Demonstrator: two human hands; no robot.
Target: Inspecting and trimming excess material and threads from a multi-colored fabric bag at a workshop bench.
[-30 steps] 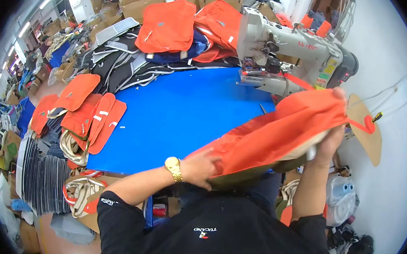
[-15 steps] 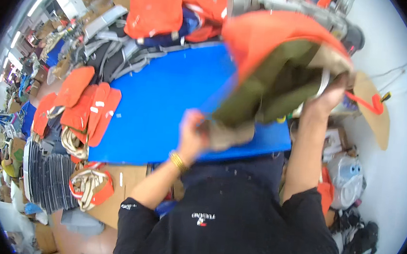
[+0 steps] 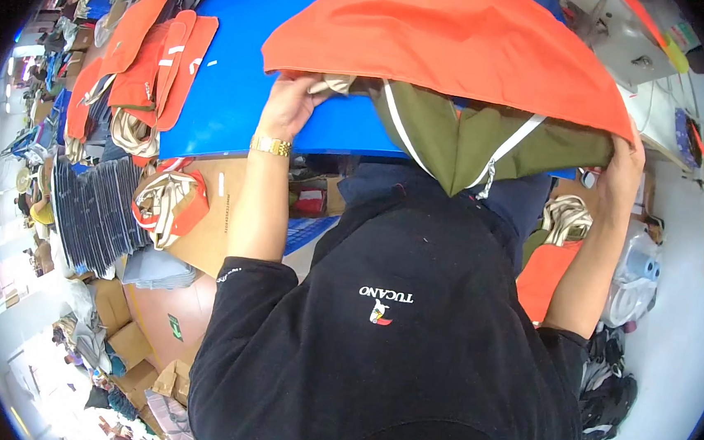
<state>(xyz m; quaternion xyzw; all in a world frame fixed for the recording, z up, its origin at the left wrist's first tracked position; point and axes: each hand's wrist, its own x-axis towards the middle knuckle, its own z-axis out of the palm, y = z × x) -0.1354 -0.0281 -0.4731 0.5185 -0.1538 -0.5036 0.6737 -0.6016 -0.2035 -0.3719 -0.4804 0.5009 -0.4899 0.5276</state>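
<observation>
A large orange fabric piece (image 3: 464, 51), sewn to olive green cloth (image 3: 437, 132), is stretched between my two hands over the near part of the blue table. White trim runs along the green cloth, which hangs down in a point over the table's front edge. At the piece's left end, my left hand (image 3: 291, 106) grips the hem from below; some beige webbing shows at the fingers. My right hand (image 3: 623, 167) holds the right corner, where orange and green meet. The fabric covers part of the fingers of both hands.
The blue tabletop (image 3: 211, 118) lies beneath. Stacked orange fabric pieces (image 3: 145, 63) rest at its left edge. Lower left are a pile of dark flat panels (image 3: 92, 212) and an orange bundle with beige straps (image 3: 173, 206). More orange fabric (image 3: 546, 277) hangs beside my right arm.
The orange and green piece has come nearer and been turned and spread, orange side up. My hands are farther apart, and my view has tilted downward.
</observation>
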